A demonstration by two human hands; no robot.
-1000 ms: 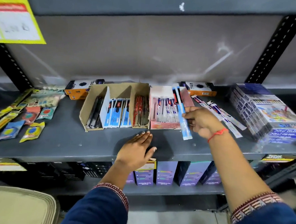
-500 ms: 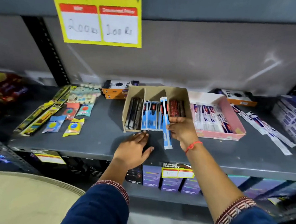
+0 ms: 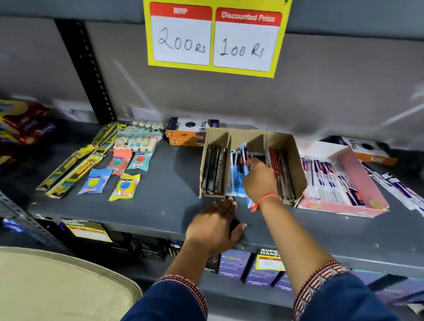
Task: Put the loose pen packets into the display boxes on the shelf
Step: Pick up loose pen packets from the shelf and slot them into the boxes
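Observation:
A brown cardboard display box (image 3: 289,150) with three compartments stands on the grey shelf (image 3: 173,207). Its middle compartment holds blue pen packets (image 3: 236,171). My right hand (image 3: 260,182) reaches into that compartment, fingers closed on a blue pen packet among the others. My left hand (image 3: 217,226) lies flat on the shelf's front edge, fingers apart, holding nothing. To the right, a pink display box (image 3: 354,169) holds white and blue pen packets. Loose pen packets (image 3: 400,189) lie on the shelf right of it.
Yellow strips and small round-item packets (image 3: 125,186) lie on the shelf's left part. Orange boxes (image 3: 187,134) stand behind the display box. A yellow price sign (image 3: 213,36) hangs above. Purple boxes (image 3: 234,263) fill the lower shelf.
My right hand carried the blue pen packet from the pink box area leftward into the brown box's middle compartment. The view shifted left. My left hand stayed on the shelf edge.

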